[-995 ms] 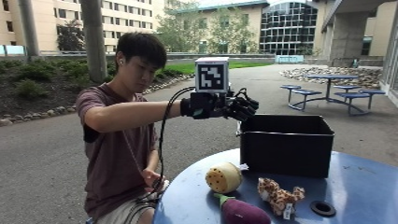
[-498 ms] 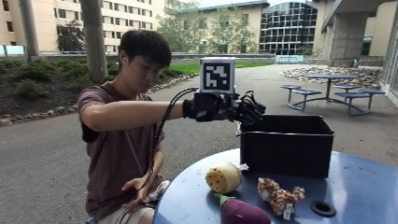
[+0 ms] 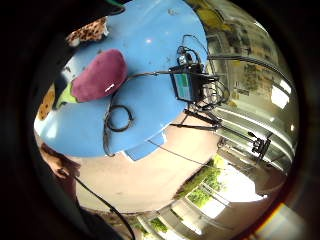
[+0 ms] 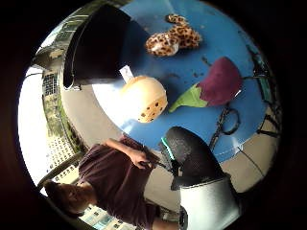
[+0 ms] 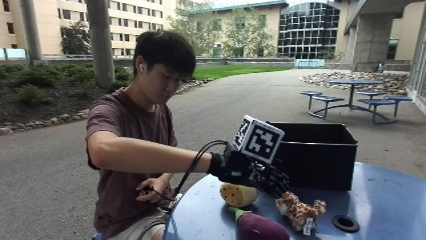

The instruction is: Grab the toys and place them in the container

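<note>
Black-gloved grip (image 5: pixel 256 172) hovers spread above the yellow toy (image 5: pixel 238 194); only palm views reveal the counter's (image 3: pixel 150 100) cabled device (image 3: pixel 187 83).

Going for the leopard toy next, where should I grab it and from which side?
Take the leopard toy across its body, coming straight down from above. It lies flat on the blue table, with open surface around it, and the gloved right hand already hangs just above it, fingers spread. The eggplant toy and round yellow toy lie to the person's side of it, so probably avoid sweeping in from there.
</note>
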Tool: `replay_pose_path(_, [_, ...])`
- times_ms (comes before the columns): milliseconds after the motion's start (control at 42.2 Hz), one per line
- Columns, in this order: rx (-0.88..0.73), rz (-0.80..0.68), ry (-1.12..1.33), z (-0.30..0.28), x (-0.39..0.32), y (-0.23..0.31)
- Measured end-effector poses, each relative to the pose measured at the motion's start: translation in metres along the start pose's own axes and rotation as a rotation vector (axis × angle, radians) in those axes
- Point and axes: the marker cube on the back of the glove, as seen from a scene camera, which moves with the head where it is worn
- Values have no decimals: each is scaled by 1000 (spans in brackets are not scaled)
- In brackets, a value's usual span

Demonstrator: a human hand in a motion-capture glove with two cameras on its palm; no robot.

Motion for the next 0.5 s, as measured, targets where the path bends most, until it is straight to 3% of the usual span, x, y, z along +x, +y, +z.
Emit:
replay_pose_path(332, [-213,-66,45,105,12,-53])
replay_pose_path(498, [-32,-99,-33,116,13,-71])
